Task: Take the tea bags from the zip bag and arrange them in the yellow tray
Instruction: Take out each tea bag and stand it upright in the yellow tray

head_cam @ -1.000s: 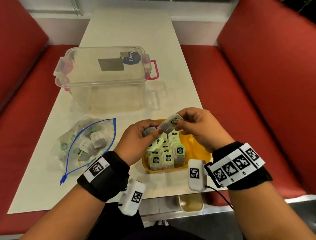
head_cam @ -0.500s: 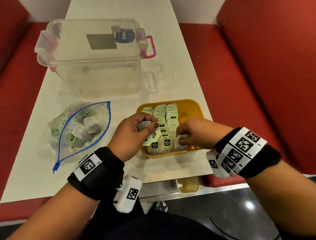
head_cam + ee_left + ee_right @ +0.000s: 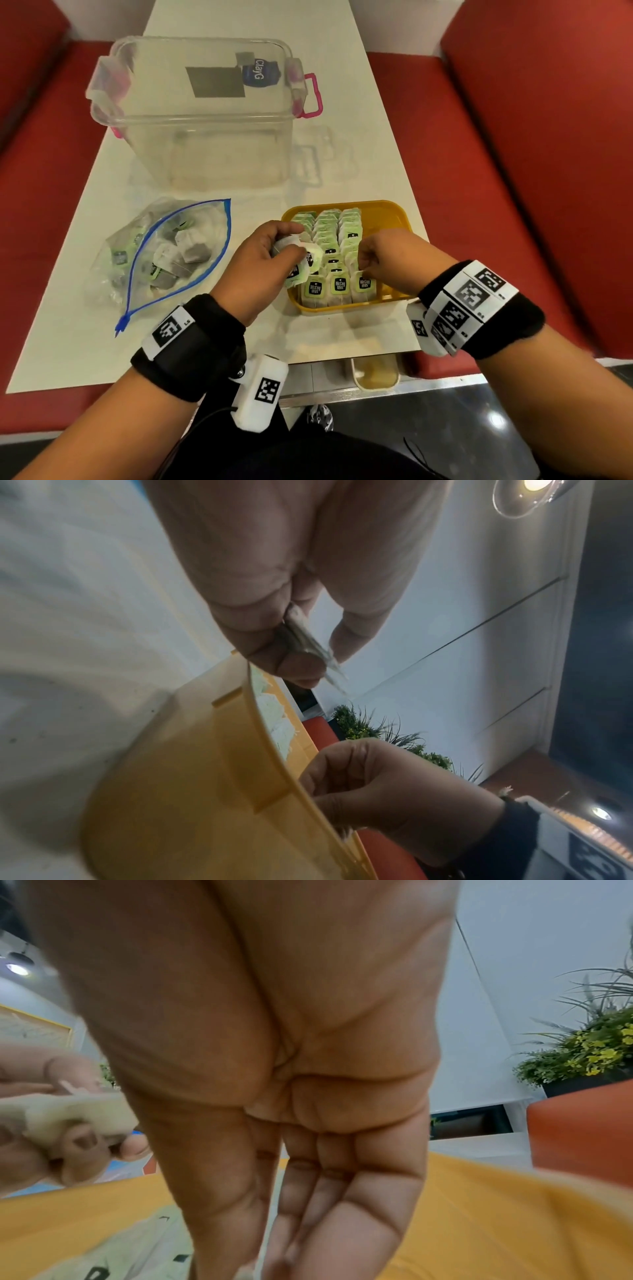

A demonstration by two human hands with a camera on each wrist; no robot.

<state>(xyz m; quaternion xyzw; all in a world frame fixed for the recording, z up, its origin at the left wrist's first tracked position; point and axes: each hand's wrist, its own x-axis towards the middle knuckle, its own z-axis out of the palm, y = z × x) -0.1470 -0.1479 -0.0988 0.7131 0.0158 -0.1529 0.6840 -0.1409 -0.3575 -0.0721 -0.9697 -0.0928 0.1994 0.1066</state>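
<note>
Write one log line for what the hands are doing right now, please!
left hand: holds spare tea bags | right hand: setting tea bag into yellow tray | zip bag: open, bags left

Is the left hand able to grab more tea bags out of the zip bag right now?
Probably not yet. The left hand already grips a small bunch of tea bags over the yellow tray. The zip bag lies open just beside it with nothing between, so once emptied it likely could.
</note>
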